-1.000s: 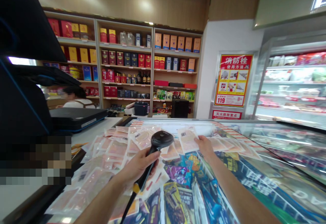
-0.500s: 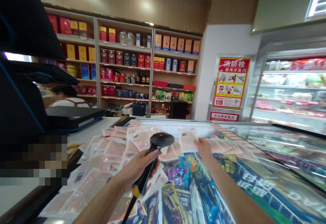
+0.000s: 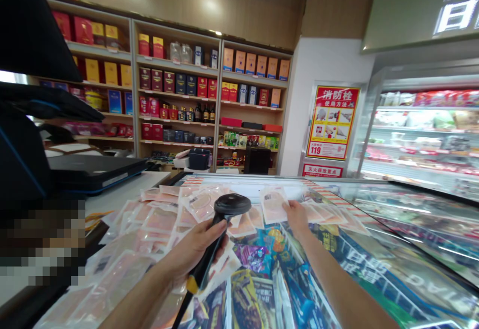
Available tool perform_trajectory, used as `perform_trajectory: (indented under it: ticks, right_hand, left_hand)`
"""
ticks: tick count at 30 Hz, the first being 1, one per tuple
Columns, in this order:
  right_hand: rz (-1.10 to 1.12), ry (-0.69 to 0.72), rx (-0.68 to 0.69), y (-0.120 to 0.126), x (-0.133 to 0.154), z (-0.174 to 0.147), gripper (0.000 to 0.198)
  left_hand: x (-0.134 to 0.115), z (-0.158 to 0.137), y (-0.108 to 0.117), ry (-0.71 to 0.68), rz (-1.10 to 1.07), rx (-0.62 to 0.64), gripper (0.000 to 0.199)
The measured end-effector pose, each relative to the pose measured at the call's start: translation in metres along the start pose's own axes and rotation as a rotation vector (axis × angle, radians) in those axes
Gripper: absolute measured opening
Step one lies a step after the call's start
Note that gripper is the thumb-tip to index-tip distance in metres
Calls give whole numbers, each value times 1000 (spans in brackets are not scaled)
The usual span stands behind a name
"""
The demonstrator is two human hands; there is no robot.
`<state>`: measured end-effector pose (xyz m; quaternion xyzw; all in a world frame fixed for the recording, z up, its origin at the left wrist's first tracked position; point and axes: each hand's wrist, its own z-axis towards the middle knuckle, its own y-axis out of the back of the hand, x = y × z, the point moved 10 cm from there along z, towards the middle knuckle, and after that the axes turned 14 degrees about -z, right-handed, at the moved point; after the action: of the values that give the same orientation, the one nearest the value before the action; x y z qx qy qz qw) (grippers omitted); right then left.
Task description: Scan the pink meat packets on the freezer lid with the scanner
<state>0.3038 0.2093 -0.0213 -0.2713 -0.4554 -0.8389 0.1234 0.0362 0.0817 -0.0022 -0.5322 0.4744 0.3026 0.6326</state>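
A black barcode scanner (image 3: 232, 204) with a yellow band near its cable stands tilted in my left hand (image 3: 196, 246), whose fingers wrap round the handle. My right hand (image 3: 297, 216) pinches the right edge of a flat, clear plastic packet (image 3: 274, 206) with pale contents and a small label. Many similar packets (image 3: 157, 216) lie overlapping on the glass freezer top (image 3: 239, 181), mostly left of the scanner. A fanned row of them (image 3: 325, 213) spreads to the right of my right hand. Through the glass, colourful wrapped ice creams (image 3: 249, 294) show below my hands.
At the left stand a black checkout terminal (image 3: 22, 144) and a black cash drawer (image 3: 97, 169) on a white counter. A person (image 3: 71, 147) is partly hidden behind them. Shelves of boxed bottles (image 3: 175, 79) line the back wall; a lit refrigerated cabinet (image 3: 422, 134) is at the right.
The view has shifted slightly, so most things sit a little further left. Both hands keep their hold on the scanner and the packet; the packet's label is less plain now.
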Motion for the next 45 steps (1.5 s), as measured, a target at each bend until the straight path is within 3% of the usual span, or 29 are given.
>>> perform_trajectory:
  ticks: [8, 15, 21, 24, 26, 31, 34, 38, 45]
  right_hand:
    - [-330, -184, -58, 43, -53, 13, 26]
    - [-613, -239, 2, 43, -72, 22, 25]
    - [-646, -230, -41, 50, -75, 18, 27]
    - [-630, -209, -130, 59, -59, 11, 30]
    - [-561, -151, -119, 52, -38, 7, 30]
    - [-265, 114, 172, -9, 35, -17, 30]
    - [-229, 191, 242, -36, 62, -37, 26]
    - [-209, 242, 286, -50, 73, -55, 25]
    - [-180, 230, 274, -49, 82, -55, 28]
  left_hand:
    - [-3, 5, 11, -9, 4, -80, 35]
    - [-8, 7, 12, -34, 34, -85, 34]
    - [-15, 8, 21, -84, 86, -112, 34]
    - [-19, 7, 30, -86, 99, -167, 34]
    - [-23, 5, 36, -97, 88, -208, 34]
    - [-31, 2, 38, -137, 72, -222, 34]
    - [-34, 2, 38, -160, 110, -200, 33]
    - [-31, 6, 47, -130, 148, -209, 35]
    - [-43, 2, 68, -206, 121, -356, 37]
